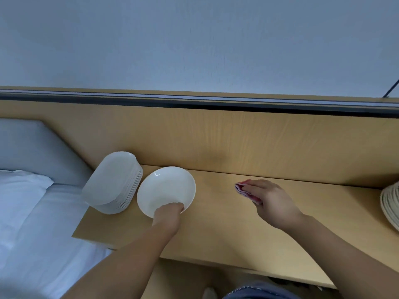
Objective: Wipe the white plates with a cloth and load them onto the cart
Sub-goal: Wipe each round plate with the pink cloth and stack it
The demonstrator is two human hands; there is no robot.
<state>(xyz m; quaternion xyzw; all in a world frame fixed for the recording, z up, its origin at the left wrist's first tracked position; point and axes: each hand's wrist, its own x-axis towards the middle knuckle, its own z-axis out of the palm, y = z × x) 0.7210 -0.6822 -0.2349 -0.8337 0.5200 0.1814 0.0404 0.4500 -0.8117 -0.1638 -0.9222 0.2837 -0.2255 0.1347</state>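
Observation:
A round white plate point(164, 186) is tilted up off the wooden desk point(237, 229), and my left hand point(169, 214) grips its near rim. Just left of it stands a stack of several white oblong plates point(112, 182). To the right, my right hand point(269, 199) holds a folded pink cloth point(244, 188) low over the desk surface, apart from the plate. No cart is in view.
A bed with white sheets point(32, 223) and a grey headboard point(32, 147) lies to the left of the desk. Another stack of plates point(390, 203) pokes in at the right edge. A wooden back panel point(216, 137) rises behind the desk.

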